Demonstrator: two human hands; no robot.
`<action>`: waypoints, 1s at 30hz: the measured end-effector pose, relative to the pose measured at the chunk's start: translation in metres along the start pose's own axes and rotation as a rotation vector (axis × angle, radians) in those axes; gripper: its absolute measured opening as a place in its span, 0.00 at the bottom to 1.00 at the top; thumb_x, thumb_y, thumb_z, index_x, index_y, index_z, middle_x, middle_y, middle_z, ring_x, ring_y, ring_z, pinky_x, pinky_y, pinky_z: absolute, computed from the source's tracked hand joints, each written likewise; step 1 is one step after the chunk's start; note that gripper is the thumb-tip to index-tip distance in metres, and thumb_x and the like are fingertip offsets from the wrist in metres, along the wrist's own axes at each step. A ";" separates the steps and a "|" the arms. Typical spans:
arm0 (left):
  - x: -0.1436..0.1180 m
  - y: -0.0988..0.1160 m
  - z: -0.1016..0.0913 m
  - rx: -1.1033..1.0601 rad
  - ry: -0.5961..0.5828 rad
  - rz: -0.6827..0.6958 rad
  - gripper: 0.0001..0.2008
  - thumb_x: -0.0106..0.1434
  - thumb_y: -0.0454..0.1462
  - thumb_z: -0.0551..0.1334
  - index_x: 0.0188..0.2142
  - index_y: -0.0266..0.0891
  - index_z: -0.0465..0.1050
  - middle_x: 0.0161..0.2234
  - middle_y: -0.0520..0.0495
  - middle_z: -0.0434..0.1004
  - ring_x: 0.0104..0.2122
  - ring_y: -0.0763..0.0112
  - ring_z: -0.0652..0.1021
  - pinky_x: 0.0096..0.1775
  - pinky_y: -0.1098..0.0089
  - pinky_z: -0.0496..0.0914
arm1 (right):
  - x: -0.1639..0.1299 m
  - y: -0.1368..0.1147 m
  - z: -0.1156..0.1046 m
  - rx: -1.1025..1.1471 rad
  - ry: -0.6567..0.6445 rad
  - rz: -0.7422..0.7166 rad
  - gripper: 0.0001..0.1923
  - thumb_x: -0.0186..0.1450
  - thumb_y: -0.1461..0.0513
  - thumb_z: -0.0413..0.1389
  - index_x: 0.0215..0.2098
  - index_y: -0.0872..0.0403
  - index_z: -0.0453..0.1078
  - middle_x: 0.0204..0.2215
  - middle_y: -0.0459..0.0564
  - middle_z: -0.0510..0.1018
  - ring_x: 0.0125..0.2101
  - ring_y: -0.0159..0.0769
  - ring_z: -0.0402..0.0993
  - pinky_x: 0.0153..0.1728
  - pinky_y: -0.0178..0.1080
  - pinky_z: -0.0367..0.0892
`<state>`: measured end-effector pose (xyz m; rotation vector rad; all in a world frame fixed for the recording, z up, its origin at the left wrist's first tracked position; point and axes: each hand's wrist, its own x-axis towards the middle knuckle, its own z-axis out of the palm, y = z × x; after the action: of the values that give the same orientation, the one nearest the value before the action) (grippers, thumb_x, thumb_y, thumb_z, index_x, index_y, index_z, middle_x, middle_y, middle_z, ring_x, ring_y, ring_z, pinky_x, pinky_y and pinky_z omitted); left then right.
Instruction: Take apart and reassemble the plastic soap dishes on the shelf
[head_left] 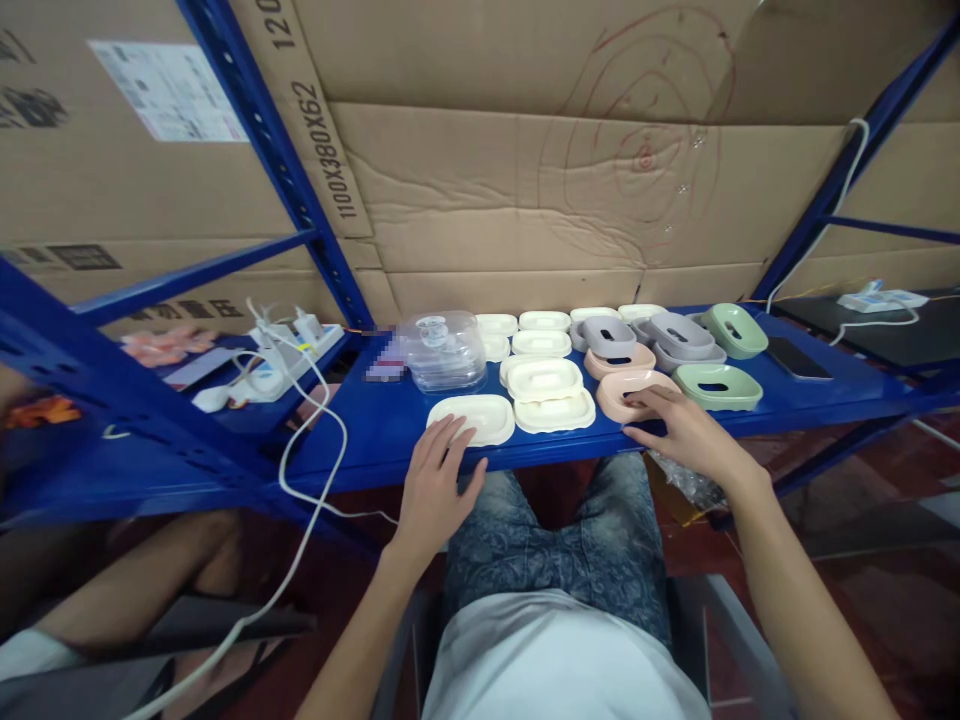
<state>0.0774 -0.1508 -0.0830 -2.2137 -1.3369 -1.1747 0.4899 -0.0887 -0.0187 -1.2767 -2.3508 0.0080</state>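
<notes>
My left hand [440,475] is open, its fingertips resting on the front edge of a cream oval tray [491,415] and its thumb apart. My right hand [686,428] grips the front wall of a pink soap dish [613,397], with fingers inside the dish and the thumb in front. Between the hands lie two overlapping cream trays [555,378]. To the right of the pink dish sits a green soap dish [720,398] with an oval slot. Behind are another pink dish [592,362], several grey dishes [679,335] and a second green dish [735,322].
Clear plastic covers [446,360] stand at the back left of the blue shelf table [390,440], near more cream trays [541,343]. A dark phone [799,358] lies at the right. A power strip [281,365] with a dangling white cable [341,430] is on the left, beside another person's leg [142,580].
</notes>
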 end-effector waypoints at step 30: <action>0.000 -0.016 -0.008 -0.086 0.060 0.044 0.07 0.74 0.33 0.67 0.50 0.42 0.75 0.55 0.38 0.83 0.57 0.51 0.81 0.57 0.51 0.73 | 0.003 0.015 -0.018 -0.088 -0.071 -0.036 0.17 0.73 0.58 0.58 0.55 0.53 0.83 0.56 0.59 0.85 0.57 0.58 0.80 0.59 0.58 0.74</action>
<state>0.0600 -0.1476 -0.0806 -2.2351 -1.2301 -1.2947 0.5077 -0.0814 -0.0046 -1.2954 -2.4584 -0.0636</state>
